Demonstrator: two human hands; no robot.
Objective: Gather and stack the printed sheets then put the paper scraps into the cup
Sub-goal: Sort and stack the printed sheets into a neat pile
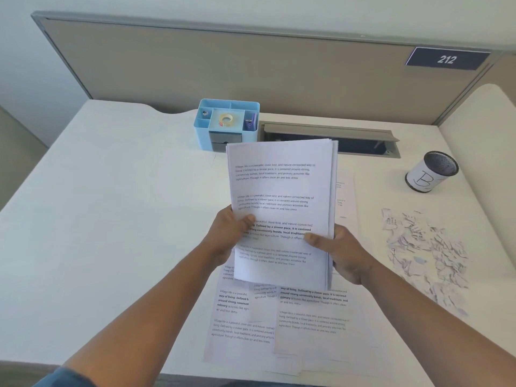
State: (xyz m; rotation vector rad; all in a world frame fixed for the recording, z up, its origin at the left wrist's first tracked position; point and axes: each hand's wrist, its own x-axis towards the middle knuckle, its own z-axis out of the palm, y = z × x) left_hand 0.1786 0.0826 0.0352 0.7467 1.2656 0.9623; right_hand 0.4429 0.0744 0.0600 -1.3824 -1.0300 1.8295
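Task partway. Left hand (233, 233) and right hand (339, 252) both grip held stack of printed sheets (282, 208) at frame centre – thumbs on top page, fingers behind, stack raised above desk (111, 205). More loose sheets (279, 325) lie overlapped at lower centre, one more peeks out right of stack – gathering judged unfinished. Paper scraps (424, 247) piled at right, untouched. Cup (431, 173) marked B stands upper right, above scraps – scrap step not yet begun.
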